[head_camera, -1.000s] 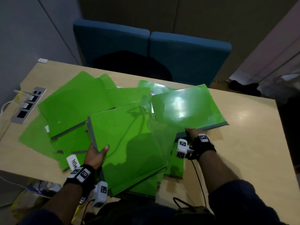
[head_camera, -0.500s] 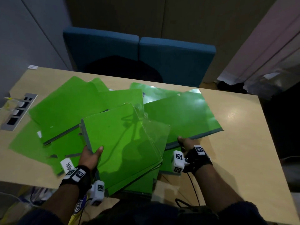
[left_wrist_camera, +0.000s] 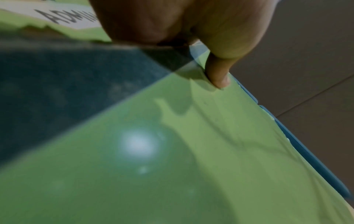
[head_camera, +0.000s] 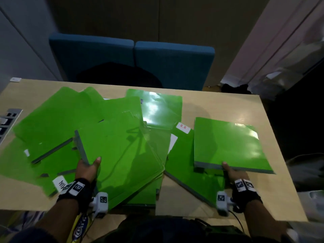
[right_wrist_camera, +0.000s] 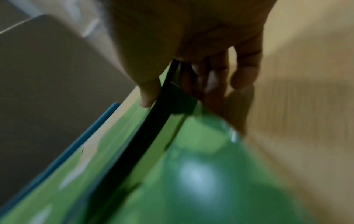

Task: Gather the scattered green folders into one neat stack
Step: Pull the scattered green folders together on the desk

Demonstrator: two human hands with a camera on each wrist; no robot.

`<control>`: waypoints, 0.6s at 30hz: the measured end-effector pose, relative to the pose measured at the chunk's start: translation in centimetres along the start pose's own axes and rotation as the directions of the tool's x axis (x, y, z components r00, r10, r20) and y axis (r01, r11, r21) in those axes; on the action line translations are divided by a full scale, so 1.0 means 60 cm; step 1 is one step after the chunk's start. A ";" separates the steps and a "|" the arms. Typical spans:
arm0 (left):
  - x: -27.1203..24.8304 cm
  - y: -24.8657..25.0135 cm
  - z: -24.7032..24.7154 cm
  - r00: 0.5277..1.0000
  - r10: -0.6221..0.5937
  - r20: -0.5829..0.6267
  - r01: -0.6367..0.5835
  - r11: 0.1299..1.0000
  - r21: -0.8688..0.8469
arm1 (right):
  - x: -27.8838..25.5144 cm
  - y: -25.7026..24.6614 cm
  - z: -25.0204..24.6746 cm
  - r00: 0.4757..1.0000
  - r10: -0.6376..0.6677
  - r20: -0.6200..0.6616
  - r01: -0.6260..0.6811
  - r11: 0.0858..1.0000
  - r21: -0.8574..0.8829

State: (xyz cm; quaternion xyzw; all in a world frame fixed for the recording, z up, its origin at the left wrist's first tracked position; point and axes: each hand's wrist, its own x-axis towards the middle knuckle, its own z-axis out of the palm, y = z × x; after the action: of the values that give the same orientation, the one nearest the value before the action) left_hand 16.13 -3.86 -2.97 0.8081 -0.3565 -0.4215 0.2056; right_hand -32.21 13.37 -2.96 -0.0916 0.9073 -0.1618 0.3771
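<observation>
The surface [head_camera: 254, 111] carries a loose fan of green folders [head_camera: 52, 120] spread across its left and middle, overlapping at odd angles, several with grey spines showing. Two folders are in hand.

The left folder [head_camera: 119, 155] sits on top of the middle of the fan, tilted, its long axis running from the near right corner up toward the far left, grey spine on its left edge. The left hand [head_camera: 86, 170] grips its near left corner, thumb on top by the spine and fingers hidden beneath.

The right folder [head_camera: 228, 144] lies apart from the fan, to the right of the left folder, squarer to the surface's edge, its grey spine along the near side. The right hand [head_camera: 235, 174] pinches that spine, thumb above and fingers [right_wrist_camera: 243, 72] curled below, as the right wrist view shows through blur.

The move likely turns on this: the right folder must travel leftward and turn so its spine matches the left folder's before the two can be squared together. The right hand is the nearer one for that.
</observation>
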 end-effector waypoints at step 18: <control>0.001 0.040 0.030 1.000 0.000 -0.002 0.000 1.000 -0.012 | -0.081 -0.110 0.103 0.823 -0.446 0.351 0.499 0.274 -0.822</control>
State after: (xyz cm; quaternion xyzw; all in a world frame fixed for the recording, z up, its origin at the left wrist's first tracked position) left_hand 13.69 -5.56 -2.52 0.8072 -0.3538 -0.4229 0.2106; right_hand -24.10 7.21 -1.49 -0.5437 0.7720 0.2376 0.2278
